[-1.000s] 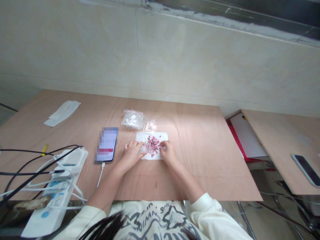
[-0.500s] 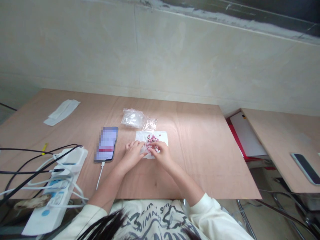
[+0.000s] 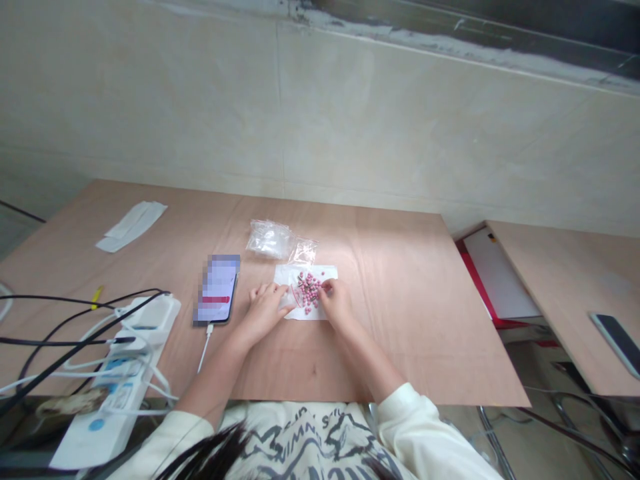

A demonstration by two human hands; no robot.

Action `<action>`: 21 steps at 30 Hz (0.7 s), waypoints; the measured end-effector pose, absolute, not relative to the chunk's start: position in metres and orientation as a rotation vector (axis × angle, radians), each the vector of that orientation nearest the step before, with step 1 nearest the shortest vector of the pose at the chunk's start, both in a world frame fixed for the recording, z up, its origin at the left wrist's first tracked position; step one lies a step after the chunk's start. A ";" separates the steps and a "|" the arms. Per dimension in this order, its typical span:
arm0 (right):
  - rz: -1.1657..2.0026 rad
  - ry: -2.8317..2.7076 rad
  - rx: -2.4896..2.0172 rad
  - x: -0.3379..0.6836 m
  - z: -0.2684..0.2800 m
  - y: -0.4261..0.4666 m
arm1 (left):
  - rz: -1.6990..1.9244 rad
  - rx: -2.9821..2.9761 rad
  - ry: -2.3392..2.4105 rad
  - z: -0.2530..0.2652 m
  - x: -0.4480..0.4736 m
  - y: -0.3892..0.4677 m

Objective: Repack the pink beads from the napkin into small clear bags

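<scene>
Small pink beads (image 3: 310,288) lie in a loose pile on a white sheet of paper (image 3: 330,272). At the left side of the pile, my left hand (image 3: 267,308) holds a small clear zip bag (image 3: 290,297) with a red line along its mouth, thumb toward me. My right hand (image 3: 337,301) is at the pile's right edge, its fingertips pinched together. Whatever is between those fingertips is too small to make out. Just beyond the paper rest a flat clear bag (image 3: 303,251) and a stack of clear plastic bags (image 3: 270,239).
A charging phone (image 3: 217,290) lies to the left. Farther left are a power strip (image 3: 120,393) with tangled cables, a yellow scrap (image 3: 97,297) and folded white paper (image 3: 131,227). Another phone (image 3: 617,343) lies on the right-hand table (image 3: 565,280).
My right hand has moved right, away from the bag's mouth to the pile's right edge, uncovering the beads. My left hand stays with the bag. The view has shifted slightly.
</scene>
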State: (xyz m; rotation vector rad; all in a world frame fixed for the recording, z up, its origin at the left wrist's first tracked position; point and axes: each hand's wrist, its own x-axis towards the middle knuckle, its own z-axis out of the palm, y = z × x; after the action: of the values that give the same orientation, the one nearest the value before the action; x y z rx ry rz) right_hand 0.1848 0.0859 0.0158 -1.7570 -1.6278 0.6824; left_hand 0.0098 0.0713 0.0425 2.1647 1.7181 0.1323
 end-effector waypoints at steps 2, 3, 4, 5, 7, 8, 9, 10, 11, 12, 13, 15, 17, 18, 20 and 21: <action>0.743 -1.640 -1.632 0.180 0.026 0.081 | 0.140 2.171 1.706 0.041 0.011 0.072; 0.787 -1.668 -1.554 0.177 0.031 0.079 | 0.144 2.172 1.699 0.041 0.012 0.073; 0.833 -1.701 -1.485 0.174 0.035 0.077 | 0.147 2.170 1.698 0.040 0.012 0.073; 0.868 -1.722 -1.439 0.172 0.038 0.075 | 0.146 2.163 1.704 0.040 0.013 0.074; 0.873 -1.714 -1.443 0.170 0.038 0.077 | 0.137 2.150 1.720 0.040 0.012 0.074; 0.842 -1.694 -1.485 0.171 0.037 0.079 | 0.132 2.146 1.725 0.040 0.011 0.074; 0.797 -1.678 -1.544 0.172 0.034 0.083 | 0.128 2.143 1.729 0.041 0.009 0.073; 0.748 -1.673 -1.608 0.173 0.031 0.086 | 0.123 2.140 1.732 0.041 0.008 0.073; 0.707 -1.682 -1.667 0.174 0.028 0.090 | 0.118 2.136 1.734 0.042 0.006 0.072; 0.679 -1.701 -1.719 0.175 0.025 0.094 | 0.115 2.132 1.736 0.043 0.004 0.072; 0.663 -1.724 -1.759 0.175 0.022 0.097 | 0.111 2.127 1.741 0.044 0.002 0.072; 0.651 -1.764 -1.808 0.174 0.019 0.101 | 0.102 2.122 1.746 0.046 0.000 0.071; 0.647 -1.789 -1.823 0.171 0.019 0.102 | 0.096 2.116 1.750 0.047 -0.001 0.072; 0.645 -1.796 -1.826 0.170 0.018 0.102 | 0.093 2.110 1.752 0.048 -0.001 0.072; 0.647 -1.807 -1.825 0.169 0.018 0.102 | 0.091 2.097 1.756 0.048 -0.001 0.072; 0.653 -1.814 -1.821 0.168 0.018 0.102 | 0.094 2.093 1.757 0.048 -0.001 0.073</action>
State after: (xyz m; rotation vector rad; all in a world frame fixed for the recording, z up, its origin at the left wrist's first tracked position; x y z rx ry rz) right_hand 0.1682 0.1023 0.0182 -1.8212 -1.8136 0.6528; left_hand -0.0014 0.0725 0.0479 2.0935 1.7568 0.0936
